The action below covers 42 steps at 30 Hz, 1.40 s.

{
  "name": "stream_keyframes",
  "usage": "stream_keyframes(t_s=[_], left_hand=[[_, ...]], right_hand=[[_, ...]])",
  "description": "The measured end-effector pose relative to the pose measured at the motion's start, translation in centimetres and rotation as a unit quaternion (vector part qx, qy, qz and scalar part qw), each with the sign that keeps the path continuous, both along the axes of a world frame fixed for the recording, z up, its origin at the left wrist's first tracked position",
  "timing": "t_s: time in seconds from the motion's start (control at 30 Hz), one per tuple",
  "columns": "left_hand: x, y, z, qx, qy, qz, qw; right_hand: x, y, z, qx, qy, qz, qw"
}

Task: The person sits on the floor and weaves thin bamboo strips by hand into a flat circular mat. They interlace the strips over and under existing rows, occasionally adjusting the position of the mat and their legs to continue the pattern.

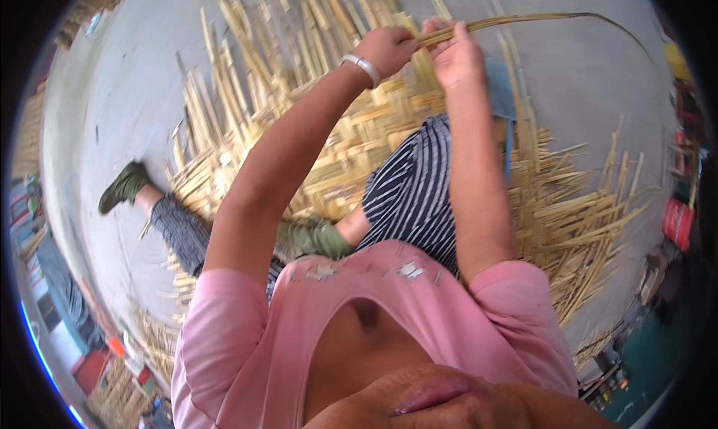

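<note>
Near the top of the view, my left hand (pixel 387 50) is closed round one end of a long, thin reed strip (pixel 535 17). A silver bangle circles that wrist. Just to the right, my right hand (pixel 458 57) pinches the same strip between thumb and fingers. From there the strip runs off to the right, and its thin tip bends downward. Under my arms and legs lies a partly woven reed mat (pixel 359 133), pale yellow, in a criss-cross pattern. Loose strip ends stick out from its far and left edges.
More loose strip ends (pixel 576 219) spread out to the right over the grey floor (pixel 598 77). A blue flat piece (pixel 499 92) lies beside my right forearm. My outstretched foot in a green shoe (pixel 123 187) is at the left. A red object (pixel 678 224) stands at the right rim.
</note>
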<state>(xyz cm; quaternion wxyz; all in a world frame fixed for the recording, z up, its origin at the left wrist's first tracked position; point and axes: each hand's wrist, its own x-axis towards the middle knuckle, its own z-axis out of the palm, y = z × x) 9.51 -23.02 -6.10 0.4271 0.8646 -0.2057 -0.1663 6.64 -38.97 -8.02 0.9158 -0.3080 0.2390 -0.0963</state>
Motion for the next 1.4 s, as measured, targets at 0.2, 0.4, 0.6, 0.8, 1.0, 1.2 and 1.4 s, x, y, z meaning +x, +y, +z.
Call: stream_keyframes(t_s=[0.2,0.4,0.6,0.8,1.0,1.2,1.4], left_hand=[[1.1,-2.6,-2.8,0.098,-0.057,0.096,0.989],[2.8,-1.0,-3.2,-0.041,0.12,0.085,0.988],[1.3,0.2,-1.4,-0.076,0.127,-0.008,0.989],[0.6,-0.9,-2.8,0.02,-0.026,0.033,0.999],[-0.1,-1.4,-2.5,0.036,-0.015,0.038,0.999],[-0.8,-2.2,-3.4,0.032,-0.061,0.023,0.997],[-0.7,-0.9,-2.4,0.028,-0.043,-0.01,0.999]], right_hand=[[-0.8,2.8,-1.0,-0.349,-0.008,-0.067,0.935],[-1.6,3.5,1.2,-0.181,-0.069,-0.07,0.979],[-0.9,1.4,1.1,0.012,-0.012,-0.084,0.996],[-1.1,1.5,-0.7,0.067,0.017,-0.083,0.994],[-2.1,1.3,-2.4,0.097,-0.015,-0.075,0.992],[-2.4,0.9,-3.1,0.139,-0.04,-0.087,0.986],[-2.4,1.0,-1.9,0.13,-0.012,-0.076,0.988]])
